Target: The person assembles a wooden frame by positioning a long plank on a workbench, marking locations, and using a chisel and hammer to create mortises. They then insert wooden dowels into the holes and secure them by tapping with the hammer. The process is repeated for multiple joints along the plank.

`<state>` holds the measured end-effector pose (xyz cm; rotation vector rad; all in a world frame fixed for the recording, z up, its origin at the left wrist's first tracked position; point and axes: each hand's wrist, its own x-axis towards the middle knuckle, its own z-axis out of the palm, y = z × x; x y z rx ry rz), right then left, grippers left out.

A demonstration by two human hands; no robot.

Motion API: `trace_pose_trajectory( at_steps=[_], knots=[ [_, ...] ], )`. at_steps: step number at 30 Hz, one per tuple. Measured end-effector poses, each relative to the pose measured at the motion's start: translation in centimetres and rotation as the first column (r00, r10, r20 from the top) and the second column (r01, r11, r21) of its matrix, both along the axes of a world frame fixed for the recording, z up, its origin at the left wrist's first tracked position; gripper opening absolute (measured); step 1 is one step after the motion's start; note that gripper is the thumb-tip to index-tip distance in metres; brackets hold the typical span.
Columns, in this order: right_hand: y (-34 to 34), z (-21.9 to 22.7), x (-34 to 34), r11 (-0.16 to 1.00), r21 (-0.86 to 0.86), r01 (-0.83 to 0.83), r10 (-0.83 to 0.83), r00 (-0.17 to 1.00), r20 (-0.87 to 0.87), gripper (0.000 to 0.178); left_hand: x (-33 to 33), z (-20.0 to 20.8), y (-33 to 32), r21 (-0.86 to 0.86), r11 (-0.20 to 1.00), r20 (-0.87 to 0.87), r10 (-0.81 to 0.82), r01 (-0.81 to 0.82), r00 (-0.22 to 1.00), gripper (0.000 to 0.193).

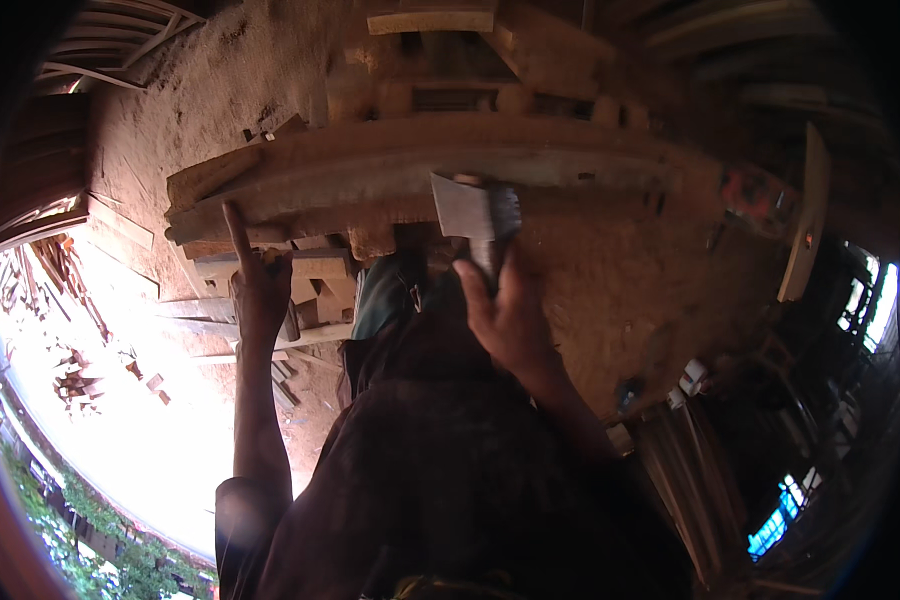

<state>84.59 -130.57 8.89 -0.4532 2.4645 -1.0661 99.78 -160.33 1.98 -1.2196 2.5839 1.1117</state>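
My right hand is closed round the handle of a hatchet with a broad grey metal head. The head is raised in front of a long wooden beam, and motion blurs it slightly. The beam lies crosswise before me. At its left end, my left hand stretches its index finger up against the near side of the wood. The thumb stands apart, and the other fingers are bent and partly hidden. I make out nothing gripped in that hand.
Wood offcuts are piled below the beam's left part. Behind the beam stand timber blocks. A narrow board rises at the right, near a red and dark object. Boards are stacked at lower right.
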Motion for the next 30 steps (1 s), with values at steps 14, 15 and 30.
trace_pose_trajectory(
  at_steps=[14,15,30],
  knots=[
    [0.6,1.4,-0.2,0.992,0.004,0.128,-0.126,0.968,0.218,0.045,0.0,0.0,0.0,-0.028,0.998,-0.022,-0.052,0.051,0.998,0.116],
    [1.0,1.7,-0.4,0.980,0.040,0.195,-0.198,0.942,0.272,0.044,0.0,0.0,0.0,-0.024,0.999,-0.020,-0.049,0.048,0.999,0.116],
    [1.3,0.6,0.0,0.992,-0.036,0.120,-0.115,0.986,0.117,0.037,0.1,-0.1,0.2,0.011,1.000,0.006,-0.011,0.011,1.000,0.116]
  ],
)
